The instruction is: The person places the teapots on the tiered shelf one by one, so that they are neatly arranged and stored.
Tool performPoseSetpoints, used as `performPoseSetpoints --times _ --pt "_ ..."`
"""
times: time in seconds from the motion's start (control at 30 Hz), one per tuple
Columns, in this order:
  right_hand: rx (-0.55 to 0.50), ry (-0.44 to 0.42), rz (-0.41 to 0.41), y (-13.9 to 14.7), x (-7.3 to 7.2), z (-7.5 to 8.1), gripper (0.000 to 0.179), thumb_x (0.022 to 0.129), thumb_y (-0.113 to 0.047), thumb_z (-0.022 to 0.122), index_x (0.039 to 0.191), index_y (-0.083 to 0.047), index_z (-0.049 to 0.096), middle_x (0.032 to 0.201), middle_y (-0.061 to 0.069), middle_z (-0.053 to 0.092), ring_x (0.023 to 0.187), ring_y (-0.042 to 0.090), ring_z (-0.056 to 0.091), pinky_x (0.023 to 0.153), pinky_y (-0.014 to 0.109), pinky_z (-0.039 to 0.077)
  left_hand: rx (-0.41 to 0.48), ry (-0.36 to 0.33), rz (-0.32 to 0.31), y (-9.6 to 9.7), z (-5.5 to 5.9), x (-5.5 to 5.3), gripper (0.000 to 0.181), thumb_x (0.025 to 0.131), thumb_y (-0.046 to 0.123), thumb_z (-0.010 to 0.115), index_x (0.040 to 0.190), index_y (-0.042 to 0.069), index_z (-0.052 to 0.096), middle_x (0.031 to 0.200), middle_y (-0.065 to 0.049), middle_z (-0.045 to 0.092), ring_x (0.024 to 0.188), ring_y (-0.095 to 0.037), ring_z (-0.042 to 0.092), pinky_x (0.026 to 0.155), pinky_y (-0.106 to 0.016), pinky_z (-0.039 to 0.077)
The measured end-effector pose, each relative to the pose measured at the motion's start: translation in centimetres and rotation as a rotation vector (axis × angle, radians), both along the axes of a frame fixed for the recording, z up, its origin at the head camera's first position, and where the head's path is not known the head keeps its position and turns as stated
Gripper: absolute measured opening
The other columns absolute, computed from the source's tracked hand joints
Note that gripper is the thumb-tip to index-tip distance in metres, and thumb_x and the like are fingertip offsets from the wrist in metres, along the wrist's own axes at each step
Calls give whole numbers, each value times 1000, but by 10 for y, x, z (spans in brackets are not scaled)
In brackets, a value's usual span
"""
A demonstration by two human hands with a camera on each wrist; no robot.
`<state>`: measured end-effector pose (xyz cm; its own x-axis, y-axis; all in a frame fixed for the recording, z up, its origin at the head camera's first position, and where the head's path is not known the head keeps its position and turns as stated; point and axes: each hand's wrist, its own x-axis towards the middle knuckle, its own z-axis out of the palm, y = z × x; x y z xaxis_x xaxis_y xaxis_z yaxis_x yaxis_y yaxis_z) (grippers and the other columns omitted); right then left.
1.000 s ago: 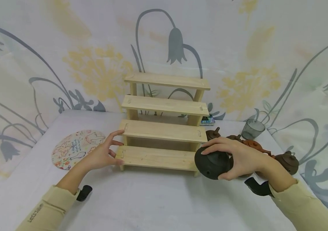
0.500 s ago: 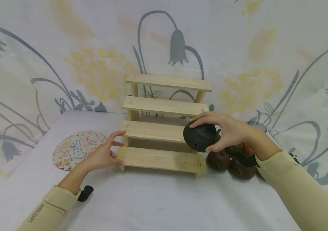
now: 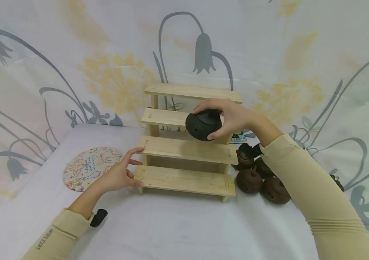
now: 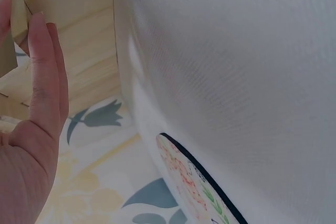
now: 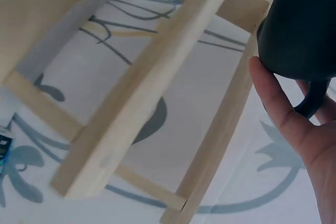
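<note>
A black teapot (image 3: 202,126) is held in my right hand (image 3: 234,117), with fingers over its top and the thumb below. It hangs in front of the upper steps of a pale wooden stepped stand (image 3: 184,180). In the right wrist view the teapot (image 5: 302,30) shows its rounded side and handle, with the fingers around it. My left hand (image 3: 117,177) grips the stand's left end at the lower steps. Thumb and fingers lie on either side of a plank end (image 4: 19,11) in the left wrist view.
Several brown teapots (image 3: 249,180) cluster right of the stand, partly hidden by the right sleeve. A small colourful box (image 3: 238,138) sits behind them. On the left lies a round patterned mat (image 3: 90,168). Floral cloth hangs behind the table.
My right hand has carried the black teapot up and leftward, from beside the lowest steps to in front of the upper ones. The left hand has stayed at the stand.
</note>
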<state>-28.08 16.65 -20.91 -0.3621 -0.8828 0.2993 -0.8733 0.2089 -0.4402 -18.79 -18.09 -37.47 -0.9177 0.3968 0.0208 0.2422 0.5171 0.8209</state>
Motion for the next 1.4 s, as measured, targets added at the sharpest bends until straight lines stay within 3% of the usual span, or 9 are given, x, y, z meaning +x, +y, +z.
performPoseSetpoints --times 0.13,0.33,0.67,0.8,0.97,1.2,1.4 --pt "-7 17 -8 -15 -14 10 65 67 -13 83 125 -7 56 127 6 52 109 19 49 84 37 42 3 -2 4 2 0 1 102 67 8 83 144 27 19 126 -24 49 63 -18 58 58 -36 46" --pt "16 35 -96 -30 -35 23 66 68 -15 82 128 -9 54 128 5 51 110 19 47 89 39 39 2 7 0 6 1 1 101 67 8 83 143 27 20 125 -24 50 62 -18 57 57 -34 46" --pt "26 -17 -334 -41 -61 26 64 71 -19 80 129 -17 54 128 1 43 110 21 41 90 39 36 18 -2 -5 13 0 5 101 67 7 83 144 27 20 125 -25 50 62 -17 57 56 -34 46" --pt "52 14 -382 -42 -64 27 64 72 -20 78 131 -20 53 128 1 39 112 23 38 92 40 34 11 -8 0 14 2 6 101 67 7 83 144 28 20 125 -24 50 62 -18 57 56 -34 46" --pt "49 92 -378 -40 -64 27 63 72 -16 77 129 -12 52 138 5 40 123 23 36 98 40 31 7 -12 4 16 4 7 102 67 6 83 144 28 20 125 -24 50 63 -18 57 56 -33 46" --pt "53 119 -449 -33 -59 25 58 76 -17 74 130 -15 54 130 8 41 117 27 37 97 45 31 2 -5 -4 17 4 7 101 67 8 83 144 27 20 125 -24 51 62 -17 57 55 -33 46" --pt "69 144 -461 -37 -54 25 67 74 -19 80 134 -13 50 133 12 41 118 29 38 94 45 34 -6 -21 14 16 4 9 103 66 8 84 144 29 20 125 -22 51 63 -18 57 57 -35 46"
